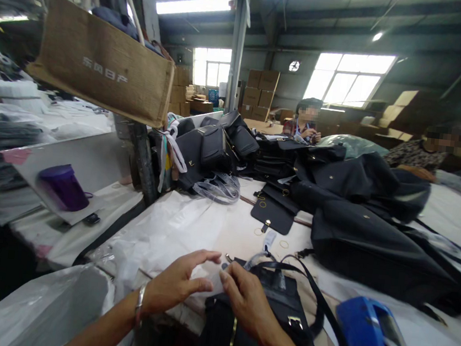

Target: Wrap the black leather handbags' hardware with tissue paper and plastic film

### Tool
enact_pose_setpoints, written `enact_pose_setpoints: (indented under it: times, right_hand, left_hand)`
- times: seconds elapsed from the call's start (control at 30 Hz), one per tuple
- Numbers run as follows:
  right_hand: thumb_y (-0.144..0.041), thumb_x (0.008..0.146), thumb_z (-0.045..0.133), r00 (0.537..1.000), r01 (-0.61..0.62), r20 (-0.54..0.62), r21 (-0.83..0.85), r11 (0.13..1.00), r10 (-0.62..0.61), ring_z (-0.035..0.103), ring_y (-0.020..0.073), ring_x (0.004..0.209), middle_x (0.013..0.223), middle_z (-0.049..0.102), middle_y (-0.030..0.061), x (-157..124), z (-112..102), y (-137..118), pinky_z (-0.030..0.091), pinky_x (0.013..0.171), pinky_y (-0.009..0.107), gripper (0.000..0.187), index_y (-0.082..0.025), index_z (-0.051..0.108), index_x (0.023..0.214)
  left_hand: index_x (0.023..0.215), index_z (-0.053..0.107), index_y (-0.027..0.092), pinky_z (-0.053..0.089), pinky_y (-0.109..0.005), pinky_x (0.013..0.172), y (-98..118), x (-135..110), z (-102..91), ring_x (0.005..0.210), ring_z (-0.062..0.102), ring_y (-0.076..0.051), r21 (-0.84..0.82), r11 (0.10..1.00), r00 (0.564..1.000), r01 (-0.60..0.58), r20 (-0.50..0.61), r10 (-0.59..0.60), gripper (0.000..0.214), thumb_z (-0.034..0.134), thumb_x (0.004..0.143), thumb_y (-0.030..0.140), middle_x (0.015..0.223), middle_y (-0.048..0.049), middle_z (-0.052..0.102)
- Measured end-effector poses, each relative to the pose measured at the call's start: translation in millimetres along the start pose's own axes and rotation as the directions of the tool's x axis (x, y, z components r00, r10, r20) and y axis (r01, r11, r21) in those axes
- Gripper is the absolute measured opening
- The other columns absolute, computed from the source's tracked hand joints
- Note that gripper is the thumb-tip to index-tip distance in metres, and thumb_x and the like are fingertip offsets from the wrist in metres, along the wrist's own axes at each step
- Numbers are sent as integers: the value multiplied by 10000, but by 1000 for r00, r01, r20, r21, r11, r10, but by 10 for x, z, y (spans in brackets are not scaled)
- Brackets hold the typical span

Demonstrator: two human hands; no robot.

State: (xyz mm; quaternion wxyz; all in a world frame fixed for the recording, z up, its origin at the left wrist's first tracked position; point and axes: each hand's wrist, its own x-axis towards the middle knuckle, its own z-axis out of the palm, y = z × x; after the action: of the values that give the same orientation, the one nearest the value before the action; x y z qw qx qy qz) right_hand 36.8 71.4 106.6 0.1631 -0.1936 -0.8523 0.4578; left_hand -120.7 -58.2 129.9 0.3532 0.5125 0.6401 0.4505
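Holds left hand (pixel 179 278) open; curls right hand (pixel 248 294) above twelve-to-six gold zipper (pixel 232 340), nearer black handbag (pixel 282 304) at four o'clock; can't confirm grip.

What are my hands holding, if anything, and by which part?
The right hand seems to pinch a small translucent piece by its edge, but I can't be sure. The left hand is open and holds nothing.

White table (pixel 240 235); black bags (pixel 363 249) atop
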Motion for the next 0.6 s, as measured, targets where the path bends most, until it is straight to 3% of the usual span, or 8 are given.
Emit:
enact_pose_setpoints:
  times: [0.1,0.2,0.33,0.43,0.6]
  right_hand:
    - [-401,961,391,1000,21,-4,-25,999,-21,404,117,580,608,412,-53,-17,9,-13,264,558,251,340,-207,406,683]
    - [-437,953,401,999,-38,25,105,994,36,413,117,578,603,422,-47,-58,28,41,285,540,241,367,-203,426,672]
    - [-392,909,499,975,-168,195,345,924,105,513,126,606,702,538,-31,-122,102,59,355,530,221,214,-186,546,873]
    - [-241,825,578,972,-159,212,278,947,101,522,125,627,679,552,-32,-150,176,15,357,555,218,85,-175,582,772]
    - [-247,821,562,960,-218,219,195,956,174,521,125,583,615,572,-27,-212,326,20,333,531,222,162,-173,552,677]
  left_hand:
    - [897,662,179,466,-300,808,-176,59,174,830,612,-188,-299,945,990,134,71,-118,200,719,717,243,841,-3,679]
    - [745,574,167,390,-239,595,-324,9,222,613,510,-121,-346,919,981,189,35,-189,178,711,715,276,664,43,582]
    - [681,567,152,315,-235,571,-365,-124,191,593,434,-107,-312,925,968,215,-58,-245,195,711,718,279,613,51,527]
    - [650,587,146,299,-242,571,-347,-250,179,587,414,-108,-280,933,964,229,-72,-258,192,697,735,278,587,52,509]
    - [851,646,154,351,-249,622,-386,-488,228,677,509,-137,-300,916,960,266,-7,-281,145,688,732,227,729,18,618]
